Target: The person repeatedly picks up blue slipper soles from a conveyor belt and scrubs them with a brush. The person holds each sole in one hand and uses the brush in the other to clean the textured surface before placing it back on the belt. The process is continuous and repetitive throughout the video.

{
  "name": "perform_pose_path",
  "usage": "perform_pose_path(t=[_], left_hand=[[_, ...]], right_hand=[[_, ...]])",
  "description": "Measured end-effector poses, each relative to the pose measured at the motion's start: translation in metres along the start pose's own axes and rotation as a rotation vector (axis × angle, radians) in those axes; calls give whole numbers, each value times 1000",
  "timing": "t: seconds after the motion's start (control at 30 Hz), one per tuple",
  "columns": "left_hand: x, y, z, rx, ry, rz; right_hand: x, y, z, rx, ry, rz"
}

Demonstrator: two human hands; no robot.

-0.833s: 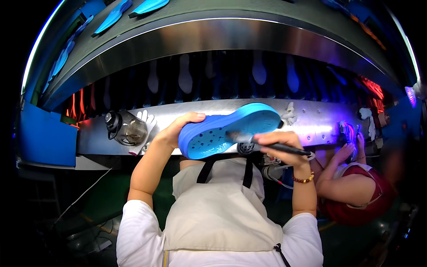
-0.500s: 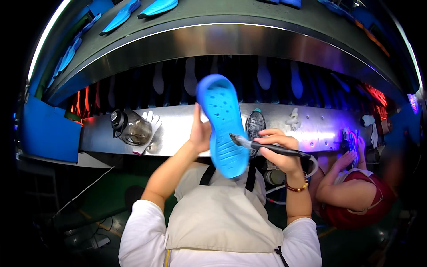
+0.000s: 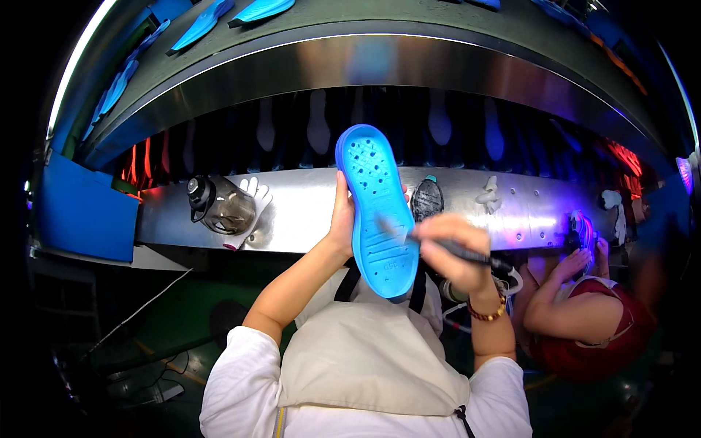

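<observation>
A bright blue shoe sole (image 3: 376,219) stands nearly upright in front of me, its face with small holes at the top and grooves lower down turned toward me. My left hand (image 3: 342,219) is closed round its left edge, with fingertips showing at the right edge. My right hand (image 3: 458,248), smeared by motion, grips a brush (image 3: 467,254) with a dark handle and a pale hose at its rear end. The blurred bristles are at the middle of the sole; whether they touch it I cannot tell.
Across the steel bench (image 3: 296,208) lie a dark clear bottle (image 3: 225,208), a white glove (image 3: 255,193), a black oval pad-like object (image 3: 427,198) and a crumpled white piece (image 3: 488,193). Above runs a green belt (image 3: 409,16) carrying blue soles. Another person (image 3: 584,314) works at the right.
The sole has tilted so more of its face shows, and it sits slightly further right. The brush and my right hand have shifted slightly and are now blurred.
</observation>
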State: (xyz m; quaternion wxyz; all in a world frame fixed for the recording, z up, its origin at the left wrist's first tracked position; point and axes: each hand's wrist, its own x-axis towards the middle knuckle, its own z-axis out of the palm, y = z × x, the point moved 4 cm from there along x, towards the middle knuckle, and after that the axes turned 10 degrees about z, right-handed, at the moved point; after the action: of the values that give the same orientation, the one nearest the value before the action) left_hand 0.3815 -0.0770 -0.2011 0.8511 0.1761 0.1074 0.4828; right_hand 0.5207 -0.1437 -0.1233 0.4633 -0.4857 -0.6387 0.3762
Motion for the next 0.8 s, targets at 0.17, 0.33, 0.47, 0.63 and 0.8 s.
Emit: perform_pose_path(t=[0.17, 0.33, 0.47, 0.63, 0.8], left_hand=[[5, 11, 14, -107, -31, 71], [4, 29, 15, 12, 38, 148], [11, 41, 23, 107, -8, 188], [13, 48, 42, 57, -9, 163], [-19, 12, 61, -49, -98, 195]], right_hand=[[-7, -32, 21, -54, -294, -168], [-8, 3, -6, 4, -110, 75], [-17, -14, 7, 101, -452, -41], [-13, 17, -4, 620, -185, 229], [-19, 13, 14, 998, 12, 376]])
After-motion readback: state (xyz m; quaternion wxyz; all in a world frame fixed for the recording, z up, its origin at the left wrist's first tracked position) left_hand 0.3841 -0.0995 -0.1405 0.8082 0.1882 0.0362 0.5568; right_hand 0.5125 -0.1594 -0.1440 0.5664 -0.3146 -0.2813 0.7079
